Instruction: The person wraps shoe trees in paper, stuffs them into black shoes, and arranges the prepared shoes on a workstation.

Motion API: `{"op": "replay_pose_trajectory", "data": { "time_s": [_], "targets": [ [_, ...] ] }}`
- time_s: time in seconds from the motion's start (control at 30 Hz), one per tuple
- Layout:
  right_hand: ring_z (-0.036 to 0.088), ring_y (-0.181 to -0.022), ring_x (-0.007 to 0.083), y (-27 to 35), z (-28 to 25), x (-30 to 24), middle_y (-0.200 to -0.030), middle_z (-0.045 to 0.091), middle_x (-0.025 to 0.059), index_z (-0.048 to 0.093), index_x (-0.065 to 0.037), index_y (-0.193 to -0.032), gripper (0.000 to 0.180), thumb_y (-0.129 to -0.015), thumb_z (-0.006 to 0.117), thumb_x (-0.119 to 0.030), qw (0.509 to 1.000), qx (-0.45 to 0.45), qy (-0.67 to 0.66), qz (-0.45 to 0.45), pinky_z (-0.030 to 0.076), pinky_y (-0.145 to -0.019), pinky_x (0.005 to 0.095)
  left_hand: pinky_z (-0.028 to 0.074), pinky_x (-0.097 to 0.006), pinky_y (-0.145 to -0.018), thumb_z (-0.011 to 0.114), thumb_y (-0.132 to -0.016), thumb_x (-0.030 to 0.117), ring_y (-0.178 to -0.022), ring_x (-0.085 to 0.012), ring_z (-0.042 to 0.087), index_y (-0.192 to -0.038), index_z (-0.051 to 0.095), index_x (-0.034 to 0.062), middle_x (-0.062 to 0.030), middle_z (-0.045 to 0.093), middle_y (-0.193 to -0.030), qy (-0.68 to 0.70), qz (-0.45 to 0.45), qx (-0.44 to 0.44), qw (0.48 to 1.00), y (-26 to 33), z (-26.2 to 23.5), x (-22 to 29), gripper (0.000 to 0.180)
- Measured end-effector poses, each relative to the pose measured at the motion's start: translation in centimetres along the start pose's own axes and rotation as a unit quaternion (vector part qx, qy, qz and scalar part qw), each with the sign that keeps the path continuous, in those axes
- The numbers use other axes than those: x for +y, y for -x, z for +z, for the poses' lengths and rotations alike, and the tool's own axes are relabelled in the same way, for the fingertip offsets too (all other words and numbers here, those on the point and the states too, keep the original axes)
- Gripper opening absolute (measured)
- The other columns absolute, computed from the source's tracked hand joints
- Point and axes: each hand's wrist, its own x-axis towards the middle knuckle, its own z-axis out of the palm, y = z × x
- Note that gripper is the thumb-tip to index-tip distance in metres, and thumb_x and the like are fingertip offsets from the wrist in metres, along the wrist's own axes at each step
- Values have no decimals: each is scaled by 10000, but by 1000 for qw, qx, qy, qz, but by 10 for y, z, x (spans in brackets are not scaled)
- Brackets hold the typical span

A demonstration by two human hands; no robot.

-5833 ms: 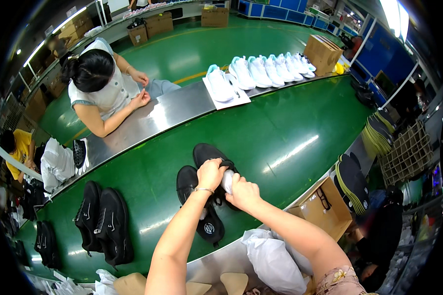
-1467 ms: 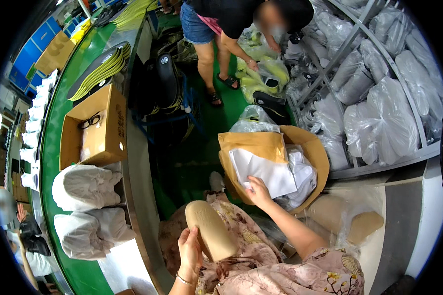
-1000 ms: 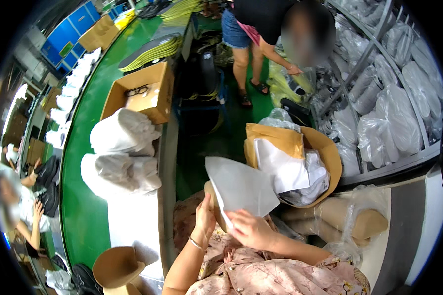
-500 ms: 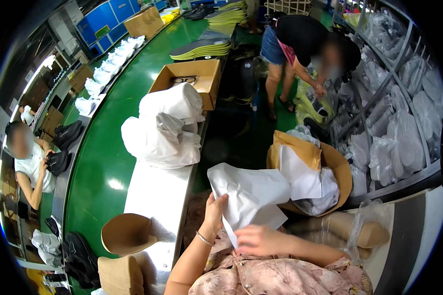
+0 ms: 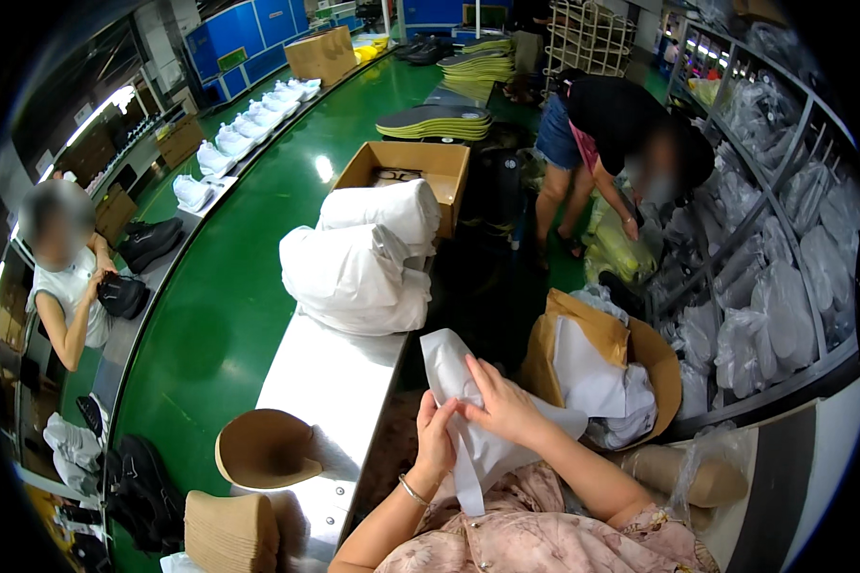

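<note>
I hold a sheet of white tissue paper [image 5: 468,420] in front of my lap, both hands on it. My left hand [image 5: 437,441] pinches its left edge, fingers [image 5: 428,413] closed on the paper. My right hand [image 5: 502,406] lies across the upper part, fingers spread and pressing the sheet down as they grip it. Half a second ago the sheet was fanned out wide and crumpled above my hands; now it is drawn in narrower, folded along its length, with a tail hanging down between my wrists. A second and a half ago my right hand was down in the open brown sack [image 5: 640,349] of white sheets at my right, so this one is pulled out and I am shaping it. The steel desk [image 5: 330,377] at my left carries stuffed white bags [image 5: 358,272], an open cardboard box [image 5: 406,172] and a tan shoe form [image 5: 263,449], all well apart from my hands.
</note>
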Motion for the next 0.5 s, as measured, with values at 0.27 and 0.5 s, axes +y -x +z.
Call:
{"op": "replay_pose_trajectory", "data": {
  "time_s": [0.27,0.5],
  "targets": [
    [502,-1066,426,-5,-11,-28,-1286,356,287,169,-7,-1378,926,-697,665,-392,998,-21,28,54,458,-846,449,431,-257,-772,562,-869,139,-868,-109,533,-1068,508,49,-30,573,-971,2,41,-27,999,0,-3,0,225],
    [408,-1161,444,-10,-25,-31,-1336,274,286,50,-65,-1412,1109,-610,735,-408,997,-69,25,2,407,-922,459,423,-288,-848,586,-851,220,-954,-149,553,-1111,529,-1,-59,588,-1057,56,48,0,997,1,-9,6,346]
  ]
}}
